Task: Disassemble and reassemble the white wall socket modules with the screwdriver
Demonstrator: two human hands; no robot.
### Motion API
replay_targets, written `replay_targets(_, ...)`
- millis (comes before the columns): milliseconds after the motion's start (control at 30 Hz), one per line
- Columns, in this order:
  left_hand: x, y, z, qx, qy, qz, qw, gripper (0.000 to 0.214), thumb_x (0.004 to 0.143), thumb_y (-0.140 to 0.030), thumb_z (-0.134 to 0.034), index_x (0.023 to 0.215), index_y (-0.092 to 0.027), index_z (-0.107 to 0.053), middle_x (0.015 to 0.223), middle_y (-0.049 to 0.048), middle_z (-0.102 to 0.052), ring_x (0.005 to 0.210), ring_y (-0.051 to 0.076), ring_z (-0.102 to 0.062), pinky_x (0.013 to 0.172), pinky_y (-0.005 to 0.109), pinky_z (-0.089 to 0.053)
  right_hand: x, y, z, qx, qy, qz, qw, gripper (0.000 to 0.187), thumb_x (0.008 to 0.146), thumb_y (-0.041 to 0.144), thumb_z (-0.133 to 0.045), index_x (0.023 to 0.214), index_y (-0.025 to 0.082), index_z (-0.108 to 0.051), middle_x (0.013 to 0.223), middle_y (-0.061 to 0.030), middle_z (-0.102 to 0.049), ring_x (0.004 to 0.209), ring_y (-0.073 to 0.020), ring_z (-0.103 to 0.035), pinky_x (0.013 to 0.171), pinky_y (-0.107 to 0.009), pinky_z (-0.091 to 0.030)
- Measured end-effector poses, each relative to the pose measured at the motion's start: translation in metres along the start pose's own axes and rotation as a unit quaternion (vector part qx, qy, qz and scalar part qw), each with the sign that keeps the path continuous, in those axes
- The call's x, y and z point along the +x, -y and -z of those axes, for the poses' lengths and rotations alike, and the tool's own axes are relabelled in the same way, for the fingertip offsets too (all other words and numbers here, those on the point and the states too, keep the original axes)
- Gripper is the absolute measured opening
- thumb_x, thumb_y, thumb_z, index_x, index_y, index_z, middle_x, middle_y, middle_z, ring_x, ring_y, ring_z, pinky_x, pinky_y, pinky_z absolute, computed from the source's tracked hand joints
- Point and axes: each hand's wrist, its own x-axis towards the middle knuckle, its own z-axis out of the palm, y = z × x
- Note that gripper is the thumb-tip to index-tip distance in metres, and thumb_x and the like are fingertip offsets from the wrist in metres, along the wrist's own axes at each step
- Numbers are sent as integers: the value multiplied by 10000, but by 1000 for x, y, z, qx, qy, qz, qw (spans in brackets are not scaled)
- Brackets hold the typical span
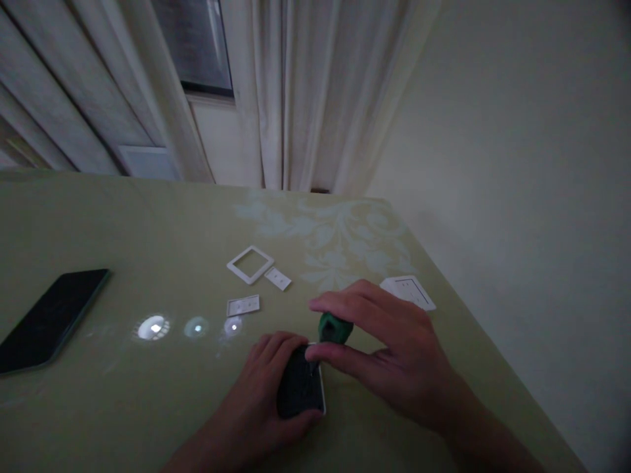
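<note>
My right hand is closed around the green handle of a screwdriver, thumb on the near side and fingers over the far side. Its shaft points down at a black, white-edged wall switch module lying on the table; whether the tip sits in a screw is too dark to tell. My left hand grips that module from its left side, fingers along the far edge and thumb at the near edge. Beyond the hands lie a white square frame and two small white rectangular covers, one of them nearer me.
A white socket plate rests near the table's right edge, partly behind my right hand. On the left lies a dark tablet or large phone. The glossy green table reflects lamps. Curtains hang behind it, and a wall stands at right.
</note>
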Motion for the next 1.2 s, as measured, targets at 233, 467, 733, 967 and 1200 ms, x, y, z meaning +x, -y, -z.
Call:
replay_targets(233,-2,6,-3,11,-22,-7,1000,773,791,-321,-883,1470,-334,-514,1460,98,-632,1330,399,-597,1110,608,-548,2,13,24,65,153,-15,986,510,1108,194,-552,1613,215,-482,1501,-104,-657,1396,-196,-607,1171,-346,-507)
replay_targets(467,2,-2,1,-2,-21,-10,1000,706,795,-285,-868,1421,-376,-555,1386,55,-686,1260,369,-647,1073,586,-582,-2,5,15,33,46,24,998,327,957,373,-831,1253,247,-774,987,-1,-725,857,-128,-702,795,-236,-584)
replay_targets(733,-2,13,-10,15,-46,-13,999,743,744,-430,-891,1418,-374,-583,1389,80,-698,1261,417,-664,1052,570,-599,4,11,30,151,182,15,972,418,1084,138,-611,1499,182,-629,1383,-79,-726,1247,-140,-700,1107,-224,-535)
replay_targets(967,0,13,-13,-2,-45,-24,999,706,750,-408,-867,1396,-394,-582,1325,73,-714,1224,405,-674,1047,551,-590,-4,8,18,95,97,32,990,310,944,332,-843,1235,234,-796,1072,-27,-758,974,-126,-726,944,-201,-570)
replay_targets(1200,0,7,-6,8,-49,-11,999,696,771,-359,-885,1407,-345,-603,1342,95,-721,1207,393,-681,1034,564,-592,7,6,31,202,195,4,960,451,1080,149,-631,1521,244,-618,1416,-72,-731,1290,-164,-690,1100,-271,-538)
